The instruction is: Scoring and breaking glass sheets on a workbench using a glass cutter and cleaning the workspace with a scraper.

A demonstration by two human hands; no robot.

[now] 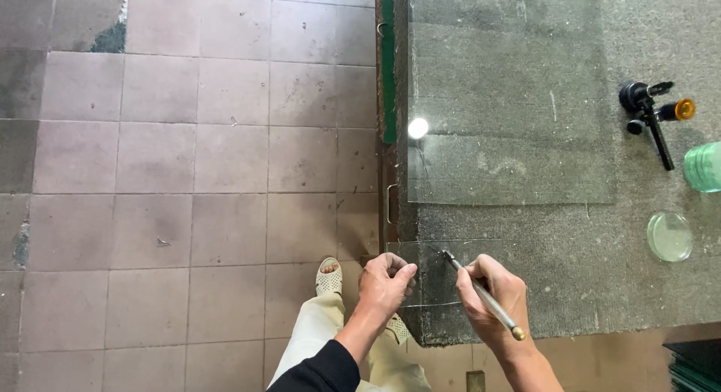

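A small clear glass piece (439, 268) lies at the near left corner of the grey carpeted worktable (601, 257), overhanging its edge. My left hand (385, 281) grips the overhanging left edge of that piece. My right hand (492, 294) holds a slim metal glass cutter (482, 293) like a pen, its tip touching the glass piece near the top edge. A large clear glass sheet (511, 99) lies flat on the table beyond it.
A black circle-cutting tool with an orange knob (655, 114) lies at the right. A stack of green glass discs (704, 167) and a single round glass disc (669, 236) sit near the right edge. Tiled floor (188, 174) spreads to the left; my sandalled foot (328, 275) stands below.
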